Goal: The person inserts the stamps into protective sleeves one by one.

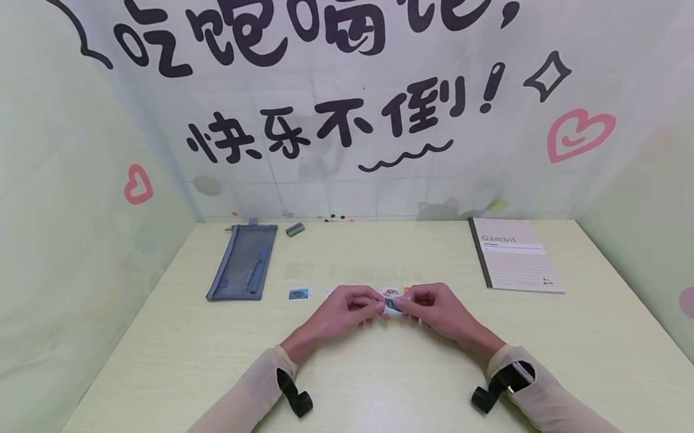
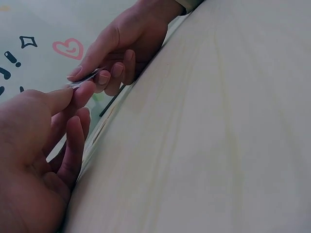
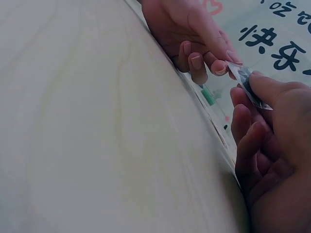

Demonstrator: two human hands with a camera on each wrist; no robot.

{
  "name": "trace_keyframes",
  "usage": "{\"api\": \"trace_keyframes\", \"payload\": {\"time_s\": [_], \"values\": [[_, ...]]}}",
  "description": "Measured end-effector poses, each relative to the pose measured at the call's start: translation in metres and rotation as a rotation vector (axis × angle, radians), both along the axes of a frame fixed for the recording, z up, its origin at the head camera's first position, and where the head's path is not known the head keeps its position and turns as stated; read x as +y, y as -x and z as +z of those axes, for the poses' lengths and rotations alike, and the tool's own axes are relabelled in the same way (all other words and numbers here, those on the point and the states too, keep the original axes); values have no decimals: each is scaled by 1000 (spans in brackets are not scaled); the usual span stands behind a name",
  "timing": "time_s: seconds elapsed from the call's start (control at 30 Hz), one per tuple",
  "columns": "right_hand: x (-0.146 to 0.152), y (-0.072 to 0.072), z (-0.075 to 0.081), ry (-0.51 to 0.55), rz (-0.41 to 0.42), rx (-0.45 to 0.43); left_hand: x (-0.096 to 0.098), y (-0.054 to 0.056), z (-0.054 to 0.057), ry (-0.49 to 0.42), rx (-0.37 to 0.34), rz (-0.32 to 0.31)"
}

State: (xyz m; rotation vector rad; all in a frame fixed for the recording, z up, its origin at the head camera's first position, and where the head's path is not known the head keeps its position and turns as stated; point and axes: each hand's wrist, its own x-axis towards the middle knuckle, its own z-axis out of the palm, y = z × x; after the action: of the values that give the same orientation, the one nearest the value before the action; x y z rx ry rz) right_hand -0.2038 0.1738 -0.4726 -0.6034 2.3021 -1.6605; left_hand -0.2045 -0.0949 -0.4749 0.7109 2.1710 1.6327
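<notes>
The left hand [image 1: 344,313] and right hand [image 1: 444,314] meet over the pale, wood-grained surface [image 1: 385,388], both pinching one small, thin, white-edged card with a dark bluish picture [image 1: 394,304]. The left fingers grip one end between thumb and forefinger; the right fingers hold the opposite end, the thumb lying across its face. The card is raised off the surface, tilted in the right wrist view. Left of the hands lies a small rectangular blue-and-green picture card [image 1: 300,294]; beyond it, a blue mesh zip pouch [image 1: 231,263] sits near a short greenish-grey block [image 1: 295,229]. A pale, dark-spined "Gambit" notebook [image 1: 518,258] lies far right.
</notes>
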Motion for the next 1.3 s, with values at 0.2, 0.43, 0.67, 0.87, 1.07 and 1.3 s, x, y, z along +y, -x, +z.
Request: {"api": "trace_keyframes", "payload": {"time_s": [0.2, 0.43, 0.67, 0.87, 1.07, 1.3], "values": [[0, 0, 1, -3, -8, 12, 1, -1, 1, 20, 10, 16], [2, 8, 7, -84, -16, 6, 5, -1, 0, 52, 52, 80], [25, 26, 18, -185, -47, 102, 19, -1, 5, 102, 139, 136], [65, 43, 22, -326, -180, 126, 34, 4, 14, 203, 276, 146], [95, 51, 25, -439, -247, 163, 52, 15, 21, 366, 391, 148], [94, 56, 17, -541, -229, 266, 77, 28, 23, 602, 521, 168]]}}
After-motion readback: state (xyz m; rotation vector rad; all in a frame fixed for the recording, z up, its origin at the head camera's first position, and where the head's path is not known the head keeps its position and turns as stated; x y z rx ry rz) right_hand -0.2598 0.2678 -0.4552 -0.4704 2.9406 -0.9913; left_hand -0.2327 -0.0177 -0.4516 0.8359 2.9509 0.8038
